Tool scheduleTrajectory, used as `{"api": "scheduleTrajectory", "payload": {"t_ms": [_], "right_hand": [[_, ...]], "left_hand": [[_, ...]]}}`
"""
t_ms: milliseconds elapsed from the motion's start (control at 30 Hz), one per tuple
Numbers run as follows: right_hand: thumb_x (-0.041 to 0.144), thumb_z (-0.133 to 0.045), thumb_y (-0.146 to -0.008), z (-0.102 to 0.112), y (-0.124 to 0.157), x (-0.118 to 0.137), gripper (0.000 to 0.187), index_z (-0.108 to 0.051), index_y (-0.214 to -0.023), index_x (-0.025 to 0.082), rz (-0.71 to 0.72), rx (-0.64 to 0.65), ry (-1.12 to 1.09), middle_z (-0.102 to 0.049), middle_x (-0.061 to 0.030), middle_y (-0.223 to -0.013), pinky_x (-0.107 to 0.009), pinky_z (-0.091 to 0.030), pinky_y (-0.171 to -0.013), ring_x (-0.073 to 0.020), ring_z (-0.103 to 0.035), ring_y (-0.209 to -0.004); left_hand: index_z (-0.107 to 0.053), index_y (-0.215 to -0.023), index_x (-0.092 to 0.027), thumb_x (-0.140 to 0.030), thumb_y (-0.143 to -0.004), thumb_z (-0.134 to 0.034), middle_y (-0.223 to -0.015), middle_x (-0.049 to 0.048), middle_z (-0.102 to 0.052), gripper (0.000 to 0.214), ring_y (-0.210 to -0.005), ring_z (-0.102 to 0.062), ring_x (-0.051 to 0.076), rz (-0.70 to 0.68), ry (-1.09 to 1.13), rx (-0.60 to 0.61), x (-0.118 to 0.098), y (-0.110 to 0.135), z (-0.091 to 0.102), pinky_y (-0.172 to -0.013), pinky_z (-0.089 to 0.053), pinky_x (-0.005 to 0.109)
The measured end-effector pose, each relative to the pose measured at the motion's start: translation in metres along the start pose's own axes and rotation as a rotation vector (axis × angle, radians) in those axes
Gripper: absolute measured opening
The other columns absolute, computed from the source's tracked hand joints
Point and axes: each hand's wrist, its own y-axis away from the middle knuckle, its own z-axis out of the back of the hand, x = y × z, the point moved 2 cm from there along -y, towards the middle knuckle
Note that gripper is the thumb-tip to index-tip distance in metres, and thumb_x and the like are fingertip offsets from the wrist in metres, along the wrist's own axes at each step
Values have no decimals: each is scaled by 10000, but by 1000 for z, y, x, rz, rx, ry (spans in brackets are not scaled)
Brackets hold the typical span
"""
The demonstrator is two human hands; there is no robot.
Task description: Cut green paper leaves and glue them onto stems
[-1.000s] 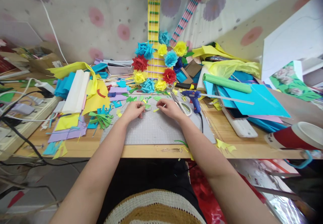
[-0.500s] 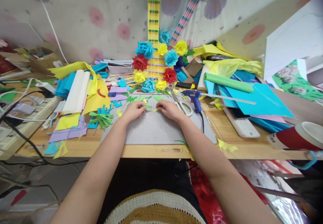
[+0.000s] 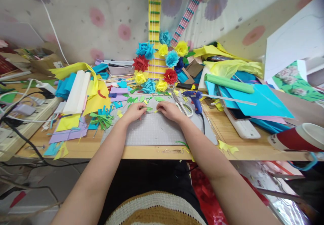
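Note:
Both my hands are over the grey cutting mat. My left hand is closed in a pinch, with a small green paper leaf at its fingertips. Facing it, my right hand also has its fingertips pressed together; what they hold, if anything, is too small to make out. A yellow paper scrap shows beside the right fingertips. Behind the hands, more green paper leaves lie on the mat. White-handled scissors and a blue glue gun are right of my right hand.
A yellow paper guitar with paper flowers stands at the back, a pink one behind it. Green strips and coloured paper lie left. Right are blue sheets, a white phone-like device and a red-and-white cup.

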Motion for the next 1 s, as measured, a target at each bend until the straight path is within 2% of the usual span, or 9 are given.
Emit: {"api": "scheduleTrajectory", "payload": {"t_ms": [300, 400, 500, 567, 633, 733, 1000], "right_hand": [[149, -463, -813, 0, 0, 1, 170, -621, -871, 176, 6, -1, -9, -647, -49, -923, -251, -384, -752, -157, -553, -848], [141, -463, -808, 0, 0, 0, 173, -619, -875, 176, 12, -16, -31, -646, -48, -921, -250, -386, -757, -152, -554, -843], [137, -464, -804, 1, 0, 2, 171, -616, -873, 173, 23, -35, -59, -647, -46, -913, -249, -388, -761, -146, -555, -830], [137, -461, -804, 1, 0, 3, 170, -614, -869, 175, 24, -44, -72, -647, -44, -911, -249, -389, -760, -145, -555, -826], [137, -459, -805, 1, -1, 4, 171, -613, -866, 177, 19, -49, -75, -647, -42, -910, -247, -387, -752, -143, -555, -819], [136, -461, -805, -1, -1, 4, 169, -612, -865, 178, 23, -57, -67, -646, -39, -907, -241, -383, -739, -140, -553, -807], [144, -468, -807, -6, -3, 1, 156, -609, -866, 179, 42, -51, -46, -642, -40, -909, -245, -383, -768, -148, -552, -854]], "left_hand": [[-571, -653, -179, -297, -724, -569, -561, -33, -559, 137, -318, -420, 64, -8, 20, 12, -6, 3, 0, -352, -351, 208], [-602, -665, -164, -393, -732, -588, -496, -21, -530, 239, -330, -419, 74, 26, 95, -16, -10, 5, 2, -354, -361, 209], [-638, -724, -143, -528, -756, -532, -443, -12, -502, 400, -337, -439, 88, 88, 178, -100, -14, 7, 4, -357, -377, 209], [-649, -775, -128, -580, -762, -491, -521, 27, -579, 479, -400, -511, 104, 103, 234, -128, -17, 7, 4, -371, -403, 204], [-648, -800, -111, -596, -758, -485, -683, 87, -662, 514, -524, -598, 132, 110, 294, -122, -20, 7, 2, -403, -442, 203], [-642, -816, -89, -597, -747, -505, -857, 150, -687, 531, -664, -661, 183, 120, 376, -88, -22, 7, -3, -445, -487, 220], [-631, -822, -72, -577, -744, -533, -958, 185, -672, 520, -707, -685, 233, 154, 480, -79, -21, 7, -5, -431, -515, 248]]}}
